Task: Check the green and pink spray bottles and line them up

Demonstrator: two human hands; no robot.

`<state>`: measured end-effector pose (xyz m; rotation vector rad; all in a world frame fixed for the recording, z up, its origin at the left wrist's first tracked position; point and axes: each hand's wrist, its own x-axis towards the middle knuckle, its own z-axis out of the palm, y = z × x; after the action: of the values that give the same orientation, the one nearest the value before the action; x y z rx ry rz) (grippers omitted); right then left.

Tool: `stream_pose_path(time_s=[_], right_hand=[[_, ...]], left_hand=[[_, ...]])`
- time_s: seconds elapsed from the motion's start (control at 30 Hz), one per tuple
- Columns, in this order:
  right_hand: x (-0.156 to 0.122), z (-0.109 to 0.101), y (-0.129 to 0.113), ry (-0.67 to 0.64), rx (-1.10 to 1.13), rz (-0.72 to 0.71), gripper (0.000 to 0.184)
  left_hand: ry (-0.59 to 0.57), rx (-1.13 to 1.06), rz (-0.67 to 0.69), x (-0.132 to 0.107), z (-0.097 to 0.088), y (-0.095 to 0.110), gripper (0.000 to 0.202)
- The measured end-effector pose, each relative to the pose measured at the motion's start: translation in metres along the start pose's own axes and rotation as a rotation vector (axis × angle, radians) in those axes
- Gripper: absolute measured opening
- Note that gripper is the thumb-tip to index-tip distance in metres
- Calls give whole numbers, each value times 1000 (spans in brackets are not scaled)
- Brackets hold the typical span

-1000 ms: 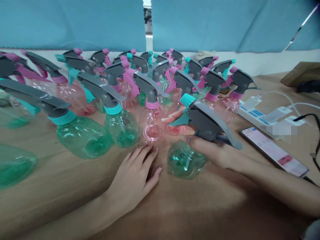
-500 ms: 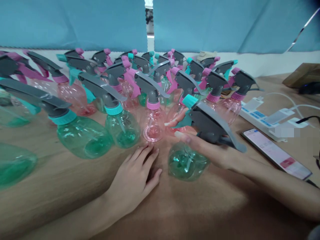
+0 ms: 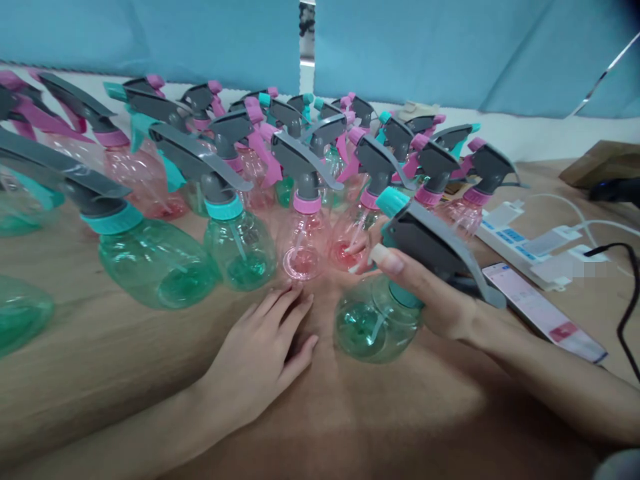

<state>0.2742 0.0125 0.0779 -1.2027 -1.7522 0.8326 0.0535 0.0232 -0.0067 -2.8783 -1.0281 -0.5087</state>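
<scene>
My right hand (image 3: 425, 293) is wrapped round the neck and grey trigger head of a green spray bottle (image 3: 373, 323) that stands on the brown table (image 3: 350, 413). Its thumb lies over the top of the grey head, just behind the teal nozzle. My left hand (image 3: 263, 353) lies flat on the table to the left of that bottle, fingers spread and holding nothing. Its fingertips point toward a pink spray bottle (image 3: 300, 243) and almost touch the base.
Several pink and green spray bottles (image 3: 235, 240) crowd the table from the far left to the middle. A phone (image 3: 543, 310), a white power strip (image 3: 530, 243) with cables and a cardboard box (image 3: 600, 163) lie at the right. A blue curtain (image 3: 150, 33) hangs behind.
My right hand has shifted its grip, the thumb rising onto the top of the sprayer head. The view moved slightly closer. My left hand has stayed put.
</scene>
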Motion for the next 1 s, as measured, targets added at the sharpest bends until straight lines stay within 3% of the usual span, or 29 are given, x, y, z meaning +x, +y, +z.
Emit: stream_pose_path(time_s=[0.2, 0.43, 0.6, 0.8, 1.0], right_hand=[[4, 3, 12, -67, 160, 0, 36], [13, 6, 10, -29, 171, -180, 31], [11, 4, 8, 21, 99, -190, 22], [8, 3, 9, -68, 180, -164, 19], [6, 3, 12, -23, 159, -157, 15]], left_hand=[[49, -14, 8, 0, 1, -1, 43], [33, -38, -12, -1, 1, 0, 43], [24, -28, -6, -1, 2, 0, 45], [3, -6, -4, -1, 1, 0, 44], [-8, -3, -15, 0, 0, 1, 44]])
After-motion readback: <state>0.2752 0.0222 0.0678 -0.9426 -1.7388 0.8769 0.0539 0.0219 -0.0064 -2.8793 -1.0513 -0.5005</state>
